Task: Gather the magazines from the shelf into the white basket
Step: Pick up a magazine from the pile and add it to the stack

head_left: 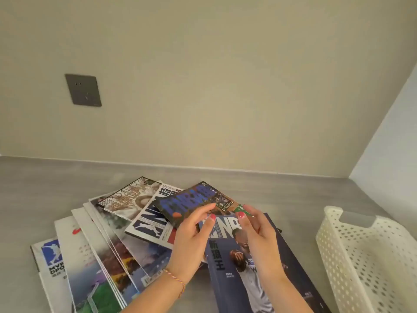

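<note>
Grey shelf (225,177) spread wide under a pale back wall (203,75), meeting a white side panel (388,136) at the right corner. White basket (365,256), perforated and open-topped, parked at the right edge of the shelf, well apart from the magazine pile and empty as far as visible. Loose fan of magazines (108,245) sprawled left of the basket, overlapping, most long axes slanting from lower left up toward the wall at upper right. Large dark-blue basketball magazine (259,279) nearest the basket, flat on the shelf, long axis running from the camera toward the wall with a slight lean left, title end toward the wall. Smaller blue-lettered magazine (191,202) raised at the top of the pile, left of the basket, long axis tilted from lower left to upper right, cover facing up. Left hand (191,236) clamped on its near edge, fingers over the cover; thread bracelet (176,281) at that wrist. Right hand (257,229) pinched on its right corner, thumb and forefinger closed over the green patch there. Grey wall socket (83,90) up on the back wall, far left of the basket.
</note>
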